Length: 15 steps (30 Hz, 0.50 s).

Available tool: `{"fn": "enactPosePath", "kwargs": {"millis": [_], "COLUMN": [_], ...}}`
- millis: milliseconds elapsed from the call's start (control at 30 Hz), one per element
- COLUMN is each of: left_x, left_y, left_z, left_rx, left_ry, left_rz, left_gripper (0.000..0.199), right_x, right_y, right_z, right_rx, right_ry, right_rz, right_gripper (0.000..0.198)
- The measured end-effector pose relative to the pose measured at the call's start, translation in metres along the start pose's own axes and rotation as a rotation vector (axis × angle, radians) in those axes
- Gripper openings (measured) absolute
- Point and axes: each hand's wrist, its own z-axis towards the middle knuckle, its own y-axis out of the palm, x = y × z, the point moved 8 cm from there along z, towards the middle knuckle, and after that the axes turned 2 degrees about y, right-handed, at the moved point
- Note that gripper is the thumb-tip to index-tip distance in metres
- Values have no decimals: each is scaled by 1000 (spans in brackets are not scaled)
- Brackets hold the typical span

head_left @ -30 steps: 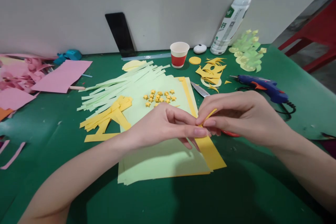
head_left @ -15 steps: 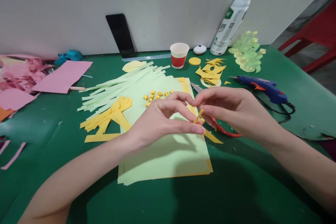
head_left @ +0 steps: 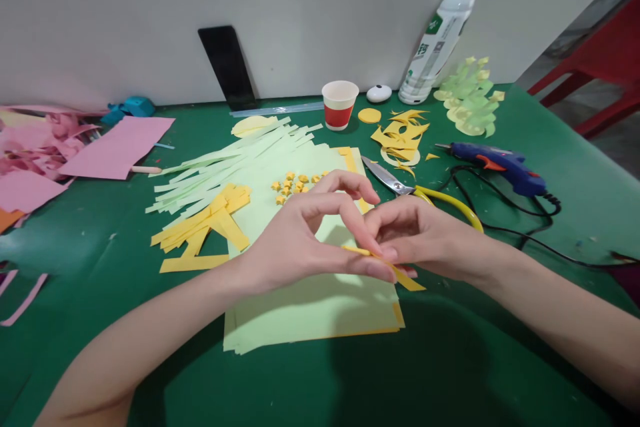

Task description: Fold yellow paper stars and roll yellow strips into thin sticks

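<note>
Above the pale green paper sheets point(head_left: 310, 313), a yellow paper strip point(head_left: 411, 282) is pinched between the fingers of both hands. My left hand point(head_left: 320, 233) is closed on it with thumb and index finger. The fingers of my right hand point(head_left: 420, 233) press on the strip right beside the left fingertips. One end of the strip slants down to the right; part of it is hidden by the fingers. Several small yellow paper stars point(head_left: 290, 185) lie on the sheets behind my left hand. More yellow strips point(head_left: 200, 227) are piled to its left.
Scissors point(head_left: 395, 180) lie behind my right hand, near a blue glue gun point(head_left: 500, 163) with its black cable. Light green strips point(head_left: 225, 163), yellow scraps point(head_left: 403, 137), a paper cup point(head_left: 340, 107), a phone point(head_left: 229, 67) and a bottle point(head_left: 440, 40) stand or lie toward the wall. Pink paper point(head_left: 120, 147) is at left.
My right hand has moved down and closed in on the strip beside my left fingertips. The strip's short end has tipped over to the left. The scissors' handles show more now.
</note>
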Motion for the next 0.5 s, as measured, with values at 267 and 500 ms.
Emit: {"fn": "enactPosePath", "kwargs": {"millis": [267, 500], "left_x": [30, 34], "left_y": [-7, -6], "left_z": [1, -2], "left_rx": [-48, -5], "left_ry": [290, 355], "left_rz": [291, 397], "left_gripper": [6, 7], "right_x": [-1, -18], "right_y": [3, 7], "right_z": [0, -6], "right_rx": [-81, 84], "right_ry": [42, -106], "right_rz": [49, -420], "right_gripper": [14, 19]}}
